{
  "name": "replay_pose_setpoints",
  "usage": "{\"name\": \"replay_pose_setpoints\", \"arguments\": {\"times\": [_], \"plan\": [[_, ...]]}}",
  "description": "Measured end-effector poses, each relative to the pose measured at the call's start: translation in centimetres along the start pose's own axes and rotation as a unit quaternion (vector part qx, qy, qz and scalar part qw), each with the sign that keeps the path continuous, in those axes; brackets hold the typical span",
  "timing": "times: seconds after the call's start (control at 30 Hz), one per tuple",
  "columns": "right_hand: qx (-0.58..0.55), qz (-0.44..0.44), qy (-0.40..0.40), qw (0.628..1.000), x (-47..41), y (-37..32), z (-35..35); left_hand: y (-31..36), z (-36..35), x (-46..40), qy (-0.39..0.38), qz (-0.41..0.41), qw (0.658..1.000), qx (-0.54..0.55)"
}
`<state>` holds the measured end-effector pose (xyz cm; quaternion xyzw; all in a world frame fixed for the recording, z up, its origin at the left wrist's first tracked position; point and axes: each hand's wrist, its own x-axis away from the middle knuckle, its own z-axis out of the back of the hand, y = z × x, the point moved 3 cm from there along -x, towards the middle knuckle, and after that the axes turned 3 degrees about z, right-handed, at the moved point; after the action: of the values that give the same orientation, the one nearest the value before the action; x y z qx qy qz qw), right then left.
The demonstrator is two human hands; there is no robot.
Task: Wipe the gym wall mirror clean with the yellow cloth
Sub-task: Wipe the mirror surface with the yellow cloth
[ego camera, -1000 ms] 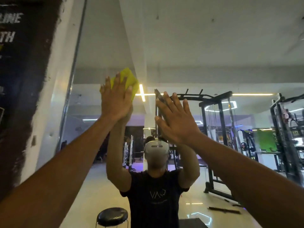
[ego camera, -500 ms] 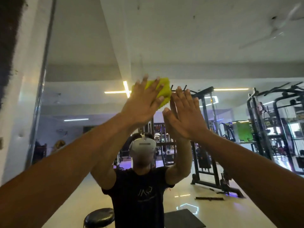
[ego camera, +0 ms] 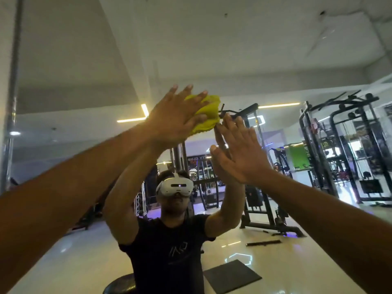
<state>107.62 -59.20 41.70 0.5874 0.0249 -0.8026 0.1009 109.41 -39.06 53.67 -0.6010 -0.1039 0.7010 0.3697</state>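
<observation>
- Fingers of the left hand lie straight and spread, flat over the yellow cloth, pressing it to the wall mirror.
- Cloth bunches out past the fingertips, up and to the right, with its lower edge just beside the right hand.
- Right hand is flat and holds nothing, fingers straight, palm toward the glass.
- Both bare arms reach up.
- Mirror reflects the person in a black shirt, weight racks, a floor mat and a stool.

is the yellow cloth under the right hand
No, the yellow cloth is pressed to the mirror under the left hand; the right hand is bare.
</observation>
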Motion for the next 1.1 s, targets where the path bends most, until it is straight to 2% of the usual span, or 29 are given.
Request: {"name": "replay_pose_setpoints", "arguments": {"times": [0.1,0.17,0.23,0.33,0.4,0.43,0.5,0.53,0.57,0.63,0.73,0.77,0.8,0.87,0.93,0.97,1.03,1.1], "plan": [[0.01,0.013,-0.008,1.0,-0.1,0.6,0.0,-5.6,1.6,-3.3,0.03,0.154,0.987,-0.019],[0.015,0.022,-0.005,1.0,0.1,1.1,0.2,-4.3,1.4,-4.3,0.053,0.216,0.975,0.014],[0.005,0.028,-0.005,1.0,0.3,1.4,0.6,0.5,-0.1,-3.5,0.042,0.171,0.984,0.032],[-0.034,0.015,0.002,0.999,1.3,2.5,1.7,6.0,-2.3,-0.5,-0.013,0.012,0.999,0.046],[-0.023,0.03,-0.01,0.999,2.5,3.9,2.5,4.8,-1.8,-1.1,-0.012,0.016,1.0,-0.002],[-0.015,0.04,-0.024,0.999,3.1,4.8,2.9,3.2,-1.4,-1.7,0.003,0.07,0.997,-0.019],[-0.016,0.046,-0.046,0.998,4.0,6.5,3.7,0.8,-0.6,-2.2,0.037,0.228,0.973,0.0],[-0.021,0.045,-0.051,0.997,4.3,7.3,4.3,1.7,-0.8,-2.1,0.056,0.29,0.955,0.025],[-0.023,0.042,-0.052,0.997,4.4,8.0,4.8,4.1,-1.3,-2.0,0.074,0.318,0.945,0.039],[-0.03,0.033,-0.053,0.998,4.5,9.5,5.6,10.2,-2.8,-2.0,0.064,0.273,0.958,0.056],[-0.032,0.028,-0.062,0.997,5.2,12.3,5.6,14.7,-3.3,-0.8,-0.013,0.094,0.995,0.04],[-0.02,0.038,-0.065,0.997,5.5,13.1,5.4,13.8,-3.2,-0.9,-0.021,0.083,0.996,0.015],[-0.005,0.05,-0.07,0.996,6.0,13.8,5.0,12.5,-2.6,-1.1,-0.009,0.11,0.994,-0.006],[0.018,0.071,-0.067,0.995,6.7,15.1,4.7,10.6,-2.0,-1.8,0.017,0.238,0.971,-0.001],[0.025,0.083,-0.066,0.994,7.3,15.9,4.6,13.2,-2.9,-2.8,0.034,0.298,0.953,0.036],[0.025,0.087,-0.066,0.994,7.6,16.3,4.5,15.7,-3.8,-2.9,0.03,0.283,0.957,0.055],[0.019,0.088,-0.068,0.994,8.2,16.6,4.4,20.3,-5.9,-1.5,-0.013,0.195,0.976,0.094],[0.002,0.085,-0.075,0.994,9.2,16.8,4.5,22.1,-6.4,1.2,-0.039,0.106,0.991,0.075]]}}
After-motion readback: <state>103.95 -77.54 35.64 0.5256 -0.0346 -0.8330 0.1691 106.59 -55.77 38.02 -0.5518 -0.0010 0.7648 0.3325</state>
